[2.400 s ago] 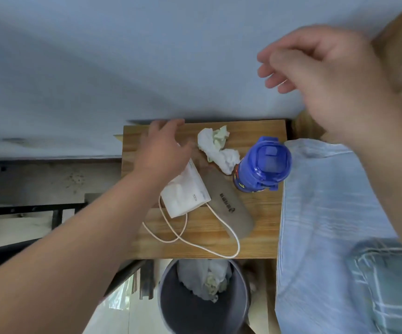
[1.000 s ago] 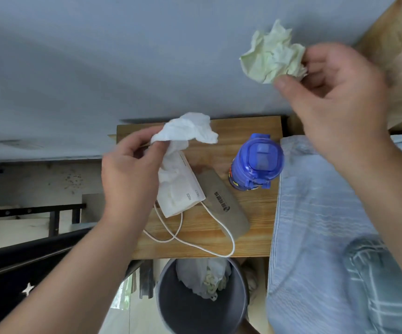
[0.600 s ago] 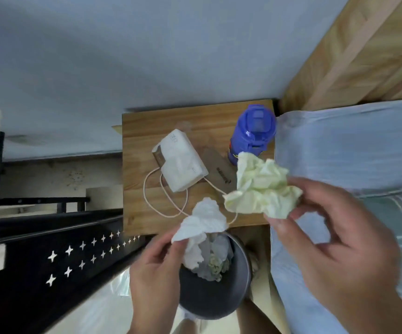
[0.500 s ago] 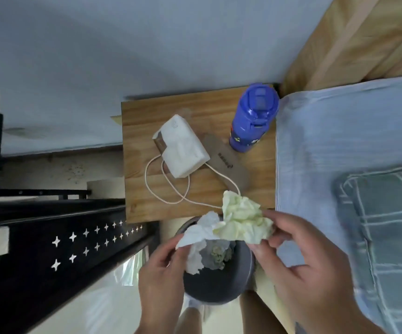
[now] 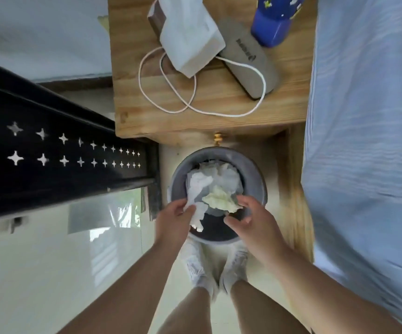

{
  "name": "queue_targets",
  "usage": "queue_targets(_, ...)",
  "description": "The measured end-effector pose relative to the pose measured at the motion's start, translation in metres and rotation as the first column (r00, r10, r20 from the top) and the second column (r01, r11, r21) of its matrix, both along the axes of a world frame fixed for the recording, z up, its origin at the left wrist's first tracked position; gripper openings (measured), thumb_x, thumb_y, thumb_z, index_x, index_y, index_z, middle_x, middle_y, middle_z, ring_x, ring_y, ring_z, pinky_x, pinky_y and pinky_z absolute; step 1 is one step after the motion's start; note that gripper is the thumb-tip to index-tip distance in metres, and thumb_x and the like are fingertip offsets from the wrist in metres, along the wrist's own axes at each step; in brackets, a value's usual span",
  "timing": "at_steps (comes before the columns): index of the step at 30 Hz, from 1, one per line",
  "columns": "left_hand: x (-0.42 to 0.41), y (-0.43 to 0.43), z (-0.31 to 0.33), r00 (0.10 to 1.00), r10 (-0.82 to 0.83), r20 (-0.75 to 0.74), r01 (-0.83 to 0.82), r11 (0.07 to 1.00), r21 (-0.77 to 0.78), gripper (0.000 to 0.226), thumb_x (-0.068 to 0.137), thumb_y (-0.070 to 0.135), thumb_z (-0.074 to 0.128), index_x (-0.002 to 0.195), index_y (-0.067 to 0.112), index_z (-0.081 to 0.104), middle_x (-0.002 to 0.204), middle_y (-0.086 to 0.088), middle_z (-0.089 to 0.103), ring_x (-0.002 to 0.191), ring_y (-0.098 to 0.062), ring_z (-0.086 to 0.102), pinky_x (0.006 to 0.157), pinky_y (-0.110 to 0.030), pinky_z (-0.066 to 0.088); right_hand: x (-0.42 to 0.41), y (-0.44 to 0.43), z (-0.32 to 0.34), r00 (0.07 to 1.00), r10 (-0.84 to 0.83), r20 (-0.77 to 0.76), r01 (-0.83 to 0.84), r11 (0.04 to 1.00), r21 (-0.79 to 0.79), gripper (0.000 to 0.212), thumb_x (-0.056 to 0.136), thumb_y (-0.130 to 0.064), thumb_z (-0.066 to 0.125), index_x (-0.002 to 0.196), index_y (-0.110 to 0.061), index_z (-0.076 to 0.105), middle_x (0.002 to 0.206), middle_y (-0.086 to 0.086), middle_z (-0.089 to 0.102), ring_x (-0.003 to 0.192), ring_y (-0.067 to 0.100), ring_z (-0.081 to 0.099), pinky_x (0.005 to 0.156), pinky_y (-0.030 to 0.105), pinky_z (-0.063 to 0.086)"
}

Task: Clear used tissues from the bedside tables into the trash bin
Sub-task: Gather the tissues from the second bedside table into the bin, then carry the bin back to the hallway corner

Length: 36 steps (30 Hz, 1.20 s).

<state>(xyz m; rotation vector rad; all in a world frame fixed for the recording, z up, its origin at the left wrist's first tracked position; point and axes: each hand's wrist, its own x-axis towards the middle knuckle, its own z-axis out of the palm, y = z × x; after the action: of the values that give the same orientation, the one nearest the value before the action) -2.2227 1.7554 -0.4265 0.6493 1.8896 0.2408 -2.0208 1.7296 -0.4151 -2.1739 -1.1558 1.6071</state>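
- The left hand [image 5: 174,220] is pinching a white tissue [image 5: 195,196] over the trash bin [image 5: 259,186].
- The right hand [image 5: 255,224] is hovering there too, fingertips at a pale green tissue [image 5: 221,201]; I cannot tell if it is gripping it.
- The bin is standing on the floor before the desk [image 5: 219,122].

Blue bottle [image 5: 273,27], grey case [image 5: 250,61], looped white cable [image 5: 231,115]

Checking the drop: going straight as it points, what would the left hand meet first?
Left hand: probably the tissue pile in the grey trash bin, beyond its pinched white tissue; depth unclear.
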Motion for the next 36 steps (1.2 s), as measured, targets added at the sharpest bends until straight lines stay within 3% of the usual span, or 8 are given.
queue_targets(4, -0.005, -0.005, -0.026, 0.997, -0.053, 0.055, 0.055, 0.998, -0.034, 0.036, 0.09, 0.035, 0.079, 0.125, 0.029, 0.075, 0.117, -0.001, 0.078, 0.106, -0.027, 0.075, 0.096, -0.051, 0.061, 0.01, -0.019, -0.044, 0.981, -0.141, 0.131, 0.144, 0.99, -0.008, 0.043, 0.089, -0.027, 0.076, 0.13, -0.02, 0.065, 0.123, -0.009, 0.07, 0.111, 0.015, 0.068, 0.087, 0.024, 0.044)
queue_targets(8, -0.017, 0.005, -0.039, 0.95, -0.191, -0.246, 0.232, 0.962, 0.147, 0.022, 0.09, 0.039, 0.072, 0.107, 0.052, 0.069, 0.111, 0.019, 0.07, 0.099, -0.013, 0.069, 0.073, -0.025, 0.054, 0.026, -0.018, -0.071, 0.893, -0.343, 0.29, 0.316, 0.939, 0.137, 0.044, 0.088, -0.013, 0.077, 0.129, -0.01, 0.062, 0.123, 0.01, 0.067, 0.113, 0.029, 0.065, 0.085, 0.025, 0.038)
queue_targets(12, -0.026, 0.023, -0.065, 0.971, -0.128, -0.204, 0.148, 0.985, 0.086, 0.076, 0.088, 0.025, 0.077, 0.157, 0.032, 0.044, 0.144, 0.001, 0.058, 0.122, -0.028, 0.063, 0.095, -0.049, 0.058, 0.037, -0.01, -0.096, 0.896, -0.289, 0.337, 0.302, 0.953, 0.012, 0.047, 0.092, -0.023, 0.072, 0.135, -0.01, 0.059, 0.121, 0.012, 0.067, 0.114, 0.035, 0.064, 0.087, 0.034, 0.048)
queue_targets(15, -0.03, 0.026, -0.082, 0.997, -0.004, -0.079, 0.0, 0.999, -0.044, 0.056, 0.089, 0.008, 0.073, 0.141, 0.022, 0.057, 0.129, -0.006, 0.07, 0.109, -0.036, 0.069, 0.091, -0.058, 0.061, 0.04, -0.007, -0.104, 0.932, -0.222, 0.285, 0.25, 0.966, -0.067, 0.017, 0.094, -0.02, 0.064, 0.109, -0.011, 0.063, 0.095, 0.007, 0.071, 0.094, 0.035, 0.068, 0.076, 0.037, 0.052)
queue_targets(18, -0.039, 0.019, -0.075, 0.996, 0.08, 0.036, -0.074, 0.986, -0.151, 0.041, 0.089, -0.001, 0.067, 0.122, 0.023, 0.062, 0.113, -0.009, 0.073, 0.104, -0.04, 0.071, 0.094, -0.065, 0.059, 0.042, -0.011, -0.09, 0.945, -0.184, 0.272, 0.205, 0.978, -0.048, 0.014, 0.095, -0.019, 0.062, 0.107, -0.01, 0.06, 0.091, 0.006, 0.069, 0.085, 0.032, 0.066, 0.074, 0.038, 0.052)
queue_targets(25, -0.06, -0.027, 0.067, 0.969, 0.21, 0.127, -0.187, 0.967, -0.173, 0.04, 0.085, -0.006, 0.064, 0.107, 0.027, 0.068, 0.095, -0.002, 0.081, 0.09, -0.03, 0.076, 0.067, -0.04, 0.063, 0.036, -0.045, 0.053, 0.966, -0.029, 0.255, 0.043, 0.998, -0.049, 0.009, 0.097, -0.022, 0.059, 0.103, -0.018, 0.054, 0.081, 0.0, 0.067, 0.072, 0.019, 0.065, 0.059, 0.035, 0.047)
queue_targets(29, -0.054, -0.038, 0.18, 0.963, 0.236, 0.127, -0.214, 0.963, -0.162, 0.045, 0.082, -0.009, 0.056, 0.104, 0.026, 0.072, 0.095, -0.008, 0.081, 0.092, -0.037, 0.075, 0.074, -0.048, 0.063, 0.036, -0.056, 0.167, 0.948, -0.047, 0.315, 0.02, 0.996, 0.087, 0.012, 0.094, -0.015, 0.061, 0.09, -0.016, 0.05, 0.061, -0.006, 0.051, 0.053, 0.004, 0.054, 0.05, 0.021, 0.042)
queue_targets(36, -0.037, -0.035, 0.373, 0.97, 0.154, 0.191, -0.152, 0.988, -0.023, 0.042, 0.077, -0.009, 0.053, 0.097, 0.022, 0.071, 0.087, -0.015, 0.074, 0.076, -0.034, 0.063, 0.06, -0.038, 0.045, 0.054, -0.051, 0.359, 0.961, -0.159, 0.227, 0.141, 0.986, 0.094, 0.021, 0.093, -0.014, 0.063, 0.094, -0.024, 0.045, 0.074, 0.006, 0.06, 0.063, 0.025, 0.061, 0.055, 0.036, 0.038)
